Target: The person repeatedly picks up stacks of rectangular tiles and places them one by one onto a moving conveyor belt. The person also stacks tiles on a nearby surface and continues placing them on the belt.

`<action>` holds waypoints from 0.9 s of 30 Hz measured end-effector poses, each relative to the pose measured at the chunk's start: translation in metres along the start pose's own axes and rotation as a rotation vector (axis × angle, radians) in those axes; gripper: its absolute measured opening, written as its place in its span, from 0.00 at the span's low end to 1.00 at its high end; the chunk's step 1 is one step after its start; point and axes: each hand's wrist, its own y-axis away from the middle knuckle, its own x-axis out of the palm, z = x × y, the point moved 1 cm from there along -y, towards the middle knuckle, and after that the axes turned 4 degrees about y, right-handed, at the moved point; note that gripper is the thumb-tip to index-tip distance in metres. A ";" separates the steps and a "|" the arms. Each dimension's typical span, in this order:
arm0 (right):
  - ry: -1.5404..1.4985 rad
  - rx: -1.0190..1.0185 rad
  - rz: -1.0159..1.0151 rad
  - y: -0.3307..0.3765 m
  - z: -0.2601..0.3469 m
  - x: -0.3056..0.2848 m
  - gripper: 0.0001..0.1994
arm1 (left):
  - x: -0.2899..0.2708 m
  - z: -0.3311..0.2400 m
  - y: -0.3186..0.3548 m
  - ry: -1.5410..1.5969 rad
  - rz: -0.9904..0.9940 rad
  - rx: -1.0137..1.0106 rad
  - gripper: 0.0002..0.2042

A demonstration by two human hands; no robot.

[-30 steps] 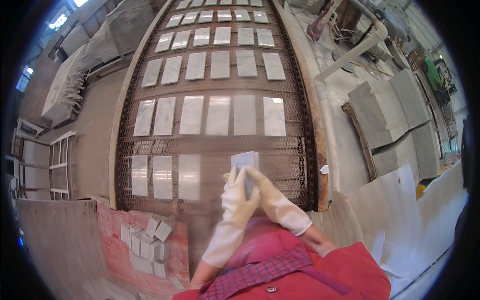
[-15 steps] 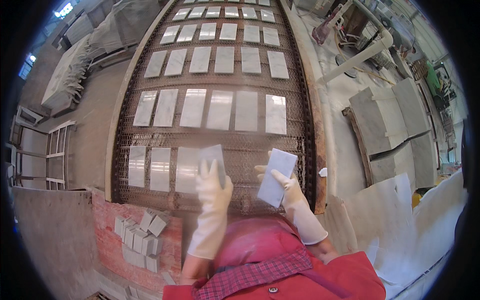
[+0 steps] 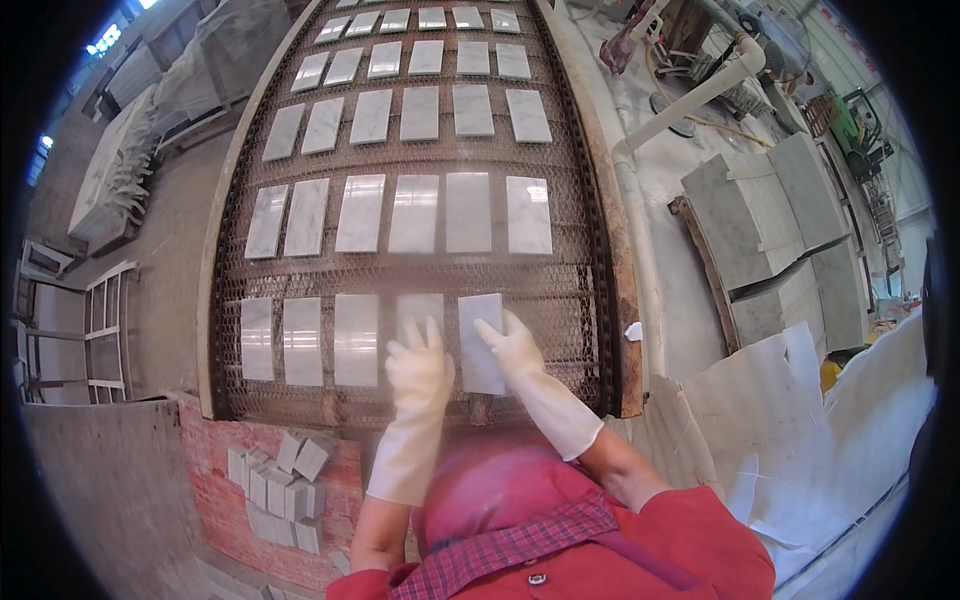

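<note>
My left hand, in a pale rubber glove, lies with its fingers spread over the near end of a white-grey stone tile on the mesh conveyor belt. To its right, my gloved right hand grips the right edge of another stone tile, thumb on its face. That tile is upright in line with the row; whether it rests fully on the mesh I cannot tell. Three more tiles lie left of my hands in the same row.
Beyond, several rows of tiles cover the belt, framed by rusty side rails. Small stone blocks sit on a red board at near left. Stone slabs are stacked at right, below a white pipe.
My right hand has moved left and turned its tilted tile straight, bringing it down beside the left hand's tile. That left tile now lies aligned in the row.
</note>
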 end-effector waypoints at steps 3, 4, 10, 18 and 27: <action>-0.047 0.038 0.026 -0.008 -0.004 0.001 0.22 | -0.003 -0.003 0.002 0.011 -0.025 -0.015 0.35; -0.043 0.040 0.028 -0.010 -0.004 0.000 0.22 | -0.005 -0.003 0.005 0.019 -0.039 -0.027 0.34; -0.058 0.094 0.056 -0.007 0.005 -0.005 0.27 | -0.018 -0.003 0.058 0.096 -0.108 -0.110 0.31; -0.072 0.131 0.086 0.008 0.039 -0.008 0.32 | 0.002 0.019 0.146 0.191 0.017 -0.210 0.30; 0.491 -0.003 0.095 0.060 0.083 -0.053 0.31 | 0.002 0.028 0.224 0.338 -0.137 -0.278 0.29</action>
